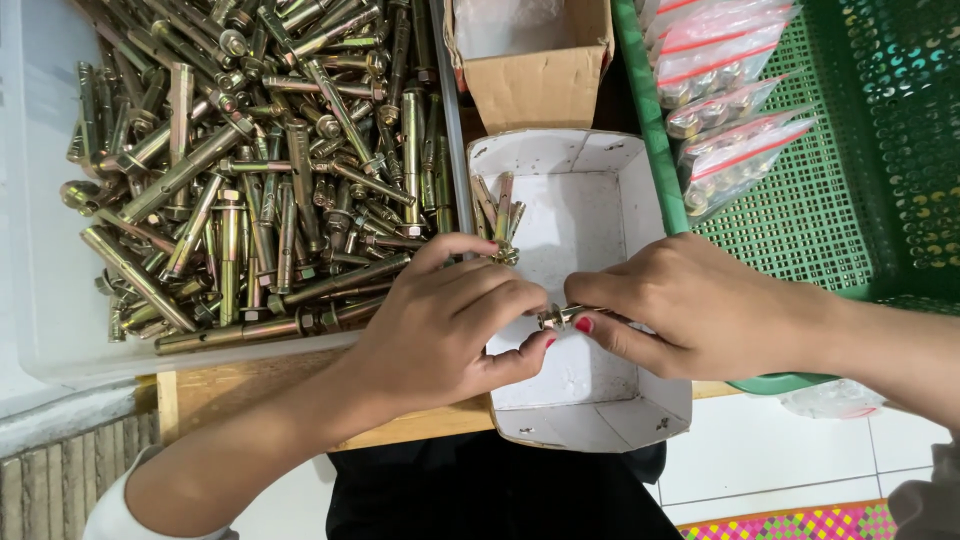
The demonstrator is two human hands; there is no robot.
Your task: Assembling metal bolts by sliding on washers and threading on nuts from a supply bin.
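Pinching one anchor bolt (560,317) between them above the white box (640,170), left hand (445,325) and right hand (690,315) grip only its ends; a loosened nut could likely drop into the box.

Brassy bolts (250,170), white box (590,215), green basket (830,200)

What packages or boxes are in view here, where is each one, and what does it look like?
White open box: centre, under both hands, a few bolts inside.
Brown cardboard box: top centre, open.
Clear bags: top right in the green basket, red-striped tops, metal parts inside.
Clear bin: left, full of anchor bolts.
No labels, signs or screens.
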